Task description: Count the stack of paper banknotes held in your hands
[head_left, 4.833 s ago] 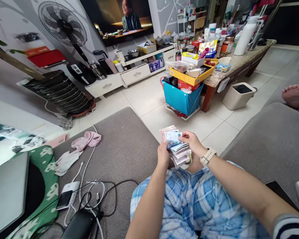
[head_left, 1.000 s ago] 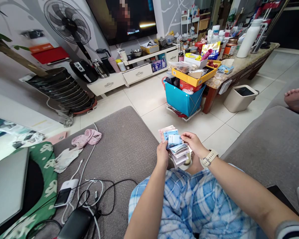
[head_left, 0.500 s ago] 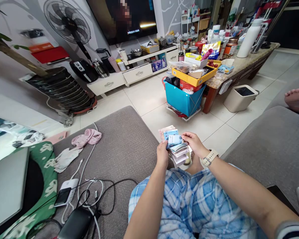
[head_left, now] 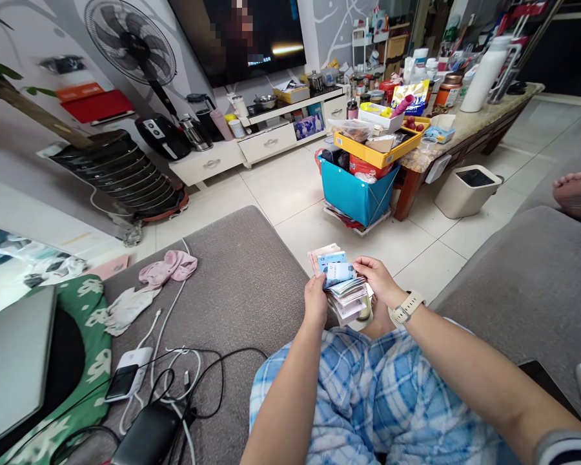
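Observation:
Above my knees I hold a stack of paper banknotes (head_left: pixel 347 290) in both hands. Several fan out at the top, pink ones behind and blue ones in front; the lower part looks like a thick folded pile with pale edges. My left hand (head_left: pixel 315 298) is closed around the left side of the stack, thumb on the front. My right hand (head_left: pixel 378 279), below a beige wristwatch (head_left: pixel 407 308), pinches the right edge of the front blue banknote. The fingers behind the stack are hidden.
A grey sofa seat (head_left: pixel 237 284) on the left bears cables, a white power bank (head_left: pixel 134 367), a black box (head_left: pixel 148 434) and pink cloth (head_left: pixel 168 268). Ahead stand a blue bin (head_left: pixel 356 190), a cluttered table (head_left: pixel 469 126) and a beige waste bin (head_left: pixel 465 194). Another person's foot (head_left: pixel 578 194) rests at right.

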Available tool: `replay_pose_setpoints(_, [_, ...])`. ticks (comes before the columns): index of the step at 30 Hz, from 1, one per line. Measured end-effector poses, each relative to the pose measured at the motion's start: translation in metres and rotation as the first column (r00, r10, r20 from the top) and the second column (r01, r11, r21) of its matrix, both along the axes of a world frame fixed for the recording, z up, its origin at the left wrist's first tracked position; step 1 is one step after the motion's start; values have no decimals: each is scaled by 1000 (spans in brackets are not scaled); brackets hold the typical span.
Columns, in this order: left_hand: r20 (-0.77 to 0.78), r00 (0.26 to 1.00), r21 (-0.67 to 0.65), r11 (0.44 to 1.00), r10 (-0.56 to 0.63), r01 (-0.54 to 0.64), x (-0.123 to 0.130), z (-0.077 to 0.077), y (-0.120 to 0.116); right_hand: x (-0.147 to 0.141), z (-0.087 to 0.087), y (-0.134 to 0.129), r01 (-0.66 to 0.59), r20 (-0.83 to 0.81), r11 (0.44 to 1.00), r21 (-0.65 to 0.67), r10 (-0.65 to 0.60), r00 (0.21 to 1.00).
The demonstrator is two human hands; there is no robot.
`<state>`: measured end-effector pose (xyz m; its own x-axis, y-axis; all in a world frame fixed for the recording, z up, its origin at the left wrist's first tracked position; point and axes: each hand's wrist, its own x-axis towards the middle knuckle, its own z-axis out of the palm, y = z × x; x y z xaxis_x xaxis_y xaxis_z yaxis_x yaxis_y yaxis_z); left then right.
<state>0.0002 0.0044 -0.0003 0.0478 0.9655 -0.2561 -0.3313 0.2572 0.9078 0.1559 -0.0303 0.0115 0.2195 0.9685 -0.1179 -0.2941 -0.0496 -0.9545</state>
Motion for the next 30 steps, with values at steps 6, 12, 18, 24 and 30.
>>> replay_pose_setpoints(6, [-6, 1000, -16, 1000, 8, -8, -1, -3, 1, 1, -4, 1, -8, 16, 1000, 5, 8, 1000])
replay_pose_setpoints(12, [-21, 1000, -6, 1000, -3, 3, -2, -1, 0, 1, -5, 1, -15, 6, 1000, 7, 15, 1000])
replay_pose_setpoints(18, [4, 1000, -13, 1000, -12, 12, -1, 2, -2, 3, -7, 1, -60, 27, 998, 14, 59, 998])
replay_pose_setpoints(24, [51, 997, -6, 998, -56, 56, 0, 0, -2, 1, -5, 1, 41, 59, 999, -11, -40, 997])
replay_pose_setpoints(30, [78, 993, -3, 996, -88, 88, -1, -1, -2, 1, -5, 2, 59, 45, 998, -22, -58, 997])
